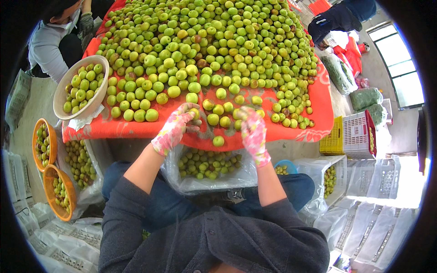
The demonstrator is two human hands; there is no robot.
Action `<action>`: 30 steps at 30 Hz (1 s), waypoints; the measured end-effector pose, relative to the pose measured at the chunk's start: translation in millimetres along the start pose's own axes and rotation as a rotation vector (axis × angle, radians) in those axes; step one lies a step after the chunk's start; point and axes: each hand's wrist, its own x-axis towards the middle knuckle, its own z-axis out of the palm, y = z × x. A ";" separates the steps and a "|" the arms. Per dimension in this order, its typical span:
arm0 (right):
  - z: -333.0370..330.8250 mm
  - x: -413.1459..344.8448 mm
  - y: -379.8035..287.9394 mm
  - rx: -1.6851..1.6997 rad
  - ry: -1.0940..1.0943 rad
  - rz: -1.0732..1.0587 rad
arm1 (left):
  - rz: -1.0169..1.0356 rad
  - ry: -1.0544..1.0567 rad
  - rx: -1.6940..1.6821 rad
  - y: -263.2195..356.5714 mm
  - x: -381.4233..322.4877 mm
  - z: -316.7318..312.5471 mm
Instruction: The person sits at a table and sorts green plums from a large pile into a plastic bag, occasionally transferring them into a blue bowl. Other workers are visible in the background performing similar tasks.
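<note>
My left hand point(175, 128), in a pink floral glove with darkened fingertips, is over the front of a red patterned cloth point(143, 128). Its fingers curl about a green jujube point(194, 113). To the right, my right hand point(253, 133) wears a matching glove and is blurred by motion. Jujubes touch or lie close by its fingers; whether it grips one is unclear. Between the hands sits a small loose group of jujubes point(213, 119), with a single one point(218, 141) at the cloth's front edge. Beyond spreads a large heap of green jujubes point(218, 41), some browned.
Below the table edge, a plastic-lined crate point(174, 170) holds jujubes between my knees. A pale basket point(58, 99) stands at the table's left corner, above orange baskets point(47, 198). Yellow point(332, 136) and white crates point(355, 131) stand right. Other people point(51, 47) are at both far sides.
</note>
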 end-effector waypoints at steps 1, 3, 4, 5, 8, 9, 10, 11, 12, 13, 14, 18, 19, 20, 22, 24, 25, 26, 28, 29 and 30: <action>-1.7 7.4 8.4 0.027 0.043 0.062 | -0.012 -0.021 -0.034 -0.3 1.1 -1.8; -3.3 24.2 23.3 0.117 0.062 0.137 | -0.007 -0.045 -0.114 -1.3 1.9 -3.9; -2.2 31.4 27.0 0.147 0.064 0.222 | -0.004 -0.056 -0.154 -1.1 2.4 -4.7; 0.3 37.6 28.1 0.125 0.021 0.149 | -0.011 -0.052 -0.179 -1.1 2.4 -5.1; 13.2 53.6 19.4 0.072 -0.181 0.131 | -0.035 -0.047 -0.240 -0.8 1.9 -4.0; 17.8 57.9 14.9 -0.038 -0.234 0.055 | -0.039 -0.052 -0.252 -0.6 1.6 -3.7; 22.1 61.5 10.9 -0.158 -0.304 -0.001 | -0.044 -0.057 -0.266 -0.4 1.5 -3.0; 25.6 64.1 8.3 -0.260 -0.327 -0.109 | -0.058 -0.062 -0.283 -0.2 1.5 -2.6; 28.6 65.2 7.0 -0.381 -0.414 -0.141 | -0.073 -0.068 -0.300 0.3 1.7 -2.4; 29.4 66.7 8.6 -0.312 -0.418 -0.071 | -0.087 -0.073 -0.317 0.6 1.8 -2.4; 29.3 68.3 12.4 -0.217 -0.369 -0.058 | -0.082 -0.089 -0.315 0.9 1.4 -2.5; 11.9 69.1 43.7 0.508 -0.152 0.334 | -0.049 -0.112 -0.345 1.4 -0.9 -3.5; 9.6 69.7 50.7 0.757 -0.096 0.518 | -0.048 -0.111 -0.354 1.6 -1.2 -3.3; 5.8 70.4 57.2 0.869 -0.023 0.589 | -0.073 -0.102 -0.349 2.0 -0.8 -2.9; 2.5 68.4 65.7 0.728 0.069 0.736 | -0.078 -0.121 -0.350 1.8 0.0 -1.6; 7.6 66.5 68.7 0.384 -0.018 0.567 | -0.081 -0.129 -0.354 0.8 1.1 -0.7; 12.0 65.6 68.9 0.210 -0.046 0.484 | -0.082 -0.133 -0.358 -0.5 1.5 -0.4; 16.8 65.1 68.5 -0.023 -0.074 0.248 | -0.073 -0.144 -0.368 -2.1 1.8 -0.3; 27.2 66.8 65.1 -0.146 -0.249 0.296 | -0.090 -0.129 -0.383 -5.2 3.5 -0.7; 29.8 69.0 62.1 -0.211 -0.301 0.265 | -0.092 -0.131 -0.398 -6.6 4.3 -1.1; 29.8 72.6 58.4 -0.223 -0.281 0.259 | -0.103 -0.145 -0.415 -7.1 5.2 -2.1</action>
